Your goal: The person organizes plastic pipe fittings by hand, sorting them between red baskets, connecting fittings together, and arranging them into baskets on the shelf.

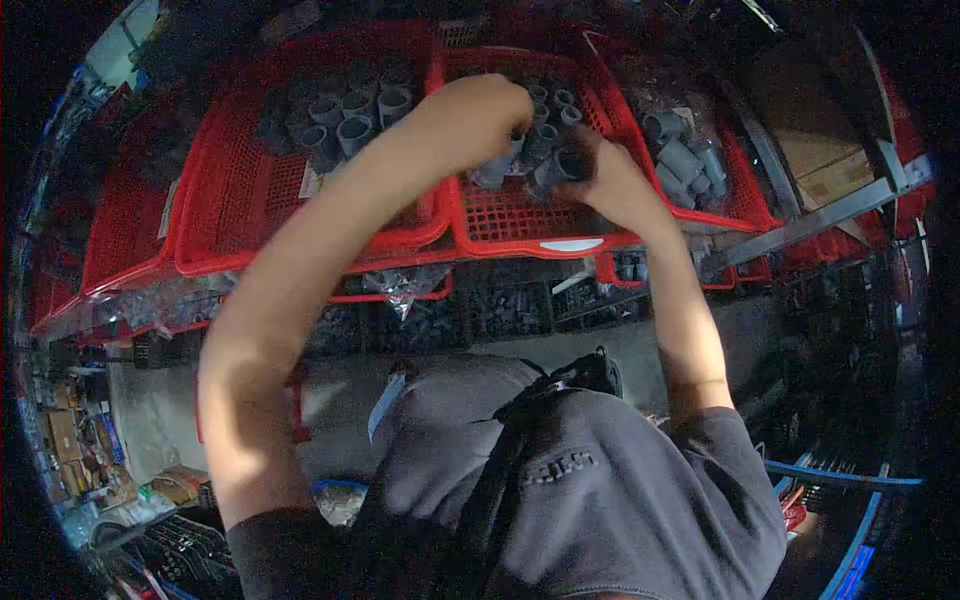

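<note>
Both my hands are inside a red mesh basket [510, 235] that holds grey pipe fittings [543, 140]. My left hand [490, 115] is curled over the fittings at the basket's left side, close to a grey piece below it; whether it grips that piece is hidden. On the right side, my right hand [610, 180] has its fingers closed round a dark grey fitting [573, 163]. Its fingertips are partly blurred and in shadow. A white label [571, 244] is on the basket's front rim.
Another red basket [315, 262] with grey fittings is on the left, and a third [725, 218] with bagged fittings on the right. A metal shelf rail [820, 225] runs at the right. Lower bins [510, 310] with small parts sit beneath.
</note>
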`<state>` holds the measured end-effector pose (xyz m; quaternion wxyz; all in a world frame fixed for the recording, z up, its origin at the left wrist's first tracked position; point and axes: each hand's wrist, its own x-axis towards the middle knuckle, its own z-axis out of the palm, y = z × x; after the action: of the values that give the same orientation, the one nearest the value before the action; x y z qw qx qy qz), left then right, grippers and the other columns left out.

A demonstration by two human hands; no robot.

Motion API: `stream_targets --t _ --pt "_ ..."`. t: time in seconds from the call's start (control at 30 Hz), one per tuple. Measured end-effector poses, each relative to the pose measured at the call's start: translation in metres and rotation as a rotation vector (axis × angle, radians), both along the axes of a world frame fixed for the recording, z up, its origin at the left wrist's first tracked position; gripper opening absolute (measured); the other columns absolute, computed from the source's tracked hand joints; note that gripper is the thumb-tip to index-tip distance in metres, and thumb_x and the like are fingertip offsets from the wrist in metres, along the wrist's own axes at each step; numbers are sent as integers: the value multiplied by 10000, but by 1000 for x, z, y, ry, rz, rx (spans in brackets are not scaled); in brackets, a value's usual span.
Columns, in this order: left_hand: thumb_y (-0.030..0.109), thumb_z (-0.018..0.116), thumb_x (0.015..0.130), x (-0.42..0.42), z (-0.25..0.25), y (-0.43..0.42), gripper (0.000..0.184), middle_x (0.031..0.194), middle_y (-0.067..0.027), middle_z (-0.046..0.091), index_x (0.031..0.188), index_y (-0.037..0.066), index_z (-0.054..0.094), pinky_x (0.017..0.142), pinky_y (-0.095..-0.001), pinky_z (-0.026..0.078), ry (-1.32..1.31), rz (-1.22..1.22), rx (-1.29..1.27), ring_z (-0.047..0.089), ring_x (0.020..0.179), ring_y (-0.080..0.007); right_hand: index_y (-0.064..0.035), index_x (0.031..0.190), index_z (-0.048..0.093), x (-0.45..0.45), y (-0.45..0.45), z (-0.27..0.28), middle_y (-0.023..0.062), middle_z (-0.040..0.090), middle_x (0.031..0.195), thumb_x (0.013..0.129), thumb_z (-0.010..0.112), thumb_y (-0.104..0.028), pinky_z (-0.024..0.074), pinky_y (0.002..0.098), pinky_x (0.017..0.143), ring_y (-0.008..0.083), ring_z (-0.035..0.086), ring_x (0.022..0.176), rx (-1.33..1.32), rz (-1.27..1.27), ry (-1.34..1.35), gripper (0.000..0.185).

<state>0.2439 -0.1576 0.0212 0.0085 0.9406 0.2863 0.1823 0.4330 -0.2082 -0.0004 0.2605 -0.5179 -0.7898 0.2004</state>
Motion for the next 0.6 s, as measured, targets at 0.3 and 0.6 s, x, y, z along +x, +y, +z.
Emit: stream_targets --t 0.3,0.6 --pt "62 545 580 7 -29 32 143 752 -176 564 715 43 588 616 -397 450 149 72 0 551 745 -325 15 941 507 -1 60 -32 192 554 875 560 659 -64 412 340 729 301 532 845 36 98 -258 418" --pt "59 527 611 12 -36 21 155 743 -120 586 743 80 605 595 -388 469 322 176 75 575 738 -280 3 932 510 4 76 -32 184 550 883 579 643 -81 412 356 724 320 519 850 210 250 -373 386"
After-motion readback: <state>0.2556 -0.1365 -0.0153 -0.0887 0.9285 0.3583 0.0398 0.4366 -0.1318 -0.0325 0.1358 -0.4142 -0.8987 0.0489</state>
